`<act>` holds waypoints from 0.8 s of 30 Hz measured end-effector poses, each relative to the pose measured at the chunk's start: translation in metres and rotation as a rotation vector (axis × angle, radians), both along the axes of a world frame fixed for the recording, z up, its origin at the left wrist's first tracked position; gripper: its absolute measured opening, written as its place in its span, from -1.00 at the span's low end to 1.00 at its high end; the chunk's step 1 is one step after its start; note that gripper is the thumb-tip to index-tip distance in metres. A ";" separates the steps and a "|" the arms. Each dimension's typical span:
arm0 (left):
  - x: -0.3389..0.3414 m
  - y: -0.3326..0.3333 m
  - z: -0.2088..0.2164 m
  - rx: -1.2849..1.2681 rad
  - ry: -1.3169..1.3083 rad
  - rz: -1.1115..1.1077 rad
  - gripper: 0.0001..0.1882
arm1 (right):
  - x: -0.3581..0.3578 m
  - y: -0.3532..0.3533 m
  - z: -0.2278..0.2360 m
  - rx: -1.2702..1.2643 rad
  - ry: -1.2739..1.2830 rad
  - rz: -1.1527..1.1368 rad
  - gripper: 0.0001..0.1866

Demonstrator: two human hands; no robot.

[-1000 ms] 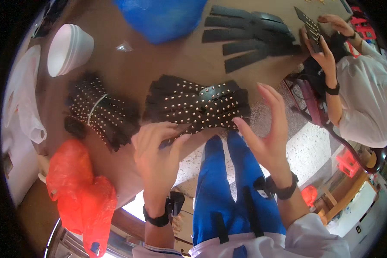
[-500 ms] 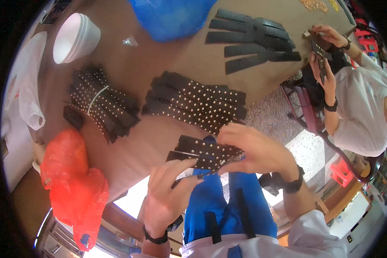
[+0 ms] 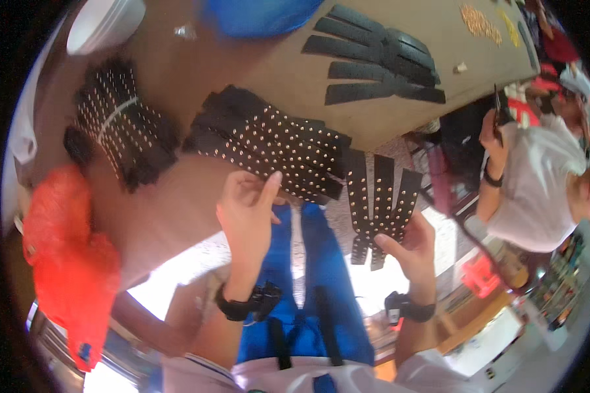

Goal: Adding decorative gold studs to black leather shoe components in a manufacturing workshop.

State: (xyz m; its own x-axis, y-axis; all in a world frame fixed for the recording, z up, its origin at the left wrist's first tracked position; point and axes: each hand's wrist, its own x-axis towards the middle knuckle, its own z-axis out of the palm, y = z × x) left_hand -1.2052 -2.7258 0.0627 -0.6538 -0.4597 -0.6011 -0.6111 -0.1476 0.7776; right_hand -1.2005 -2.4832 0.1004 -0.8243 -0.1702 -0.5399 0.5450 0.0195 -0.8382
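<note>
In my right hand point(image 3: 410, 245), a fan of several black studded strips point(image 3: 380, 203) is pinched near its lower end, thumb on top. The strips spread apart upward, dotted with gold-coloured studs. My left hand point(image 3: 246, 206) holds nothing I can see; its thumb stands apart from loosely bent fingers. It hovers at the near edge of a pile of black studded strips point(image 3: 269, 144) on the table; whether it touches the pile I cannot tell. Farther left lies a bundle of studded strips point(image 3: 128, 128) bound with a pale band.
Plain black strips point(image 3: 373, 59) lie toward the back of the brown table point(image 3: 177, 216). A blue bag point(image 3: 262, 16), white bowls point(image 3: 105, 26) and small gold-coloured pieces point(image 3: 480, 25) sit farther off. A red plastic bag point(image 3: 69, 229) hangs at left. Another person point(image 3: 537, 177) sits at right.
Both hands held the studded strips together over my lap. My left hand has let go and risen toward the pile, while my right hand has carried the strips rightward and fanned them upright.
</note>
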 end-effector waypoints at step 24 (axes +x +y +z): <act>-0.001 -0.008 -0.008 0.017 0.067 0.023 -0.72 | -0.027 -0.030 0.005 0.044 0.135 -0.131 -0.55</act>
State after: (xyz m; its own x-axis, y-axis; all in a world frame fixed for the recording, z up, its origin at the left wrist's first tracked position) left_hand -1.2057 -2.7333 0.0545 -0.6821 -0.4651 -0.5643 -0.5545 -0.1741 0.8138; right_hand -1.2274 -2.5130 0.1057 -0.9035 -0.0353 -0.4272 0.4277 -0.0060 -0.9039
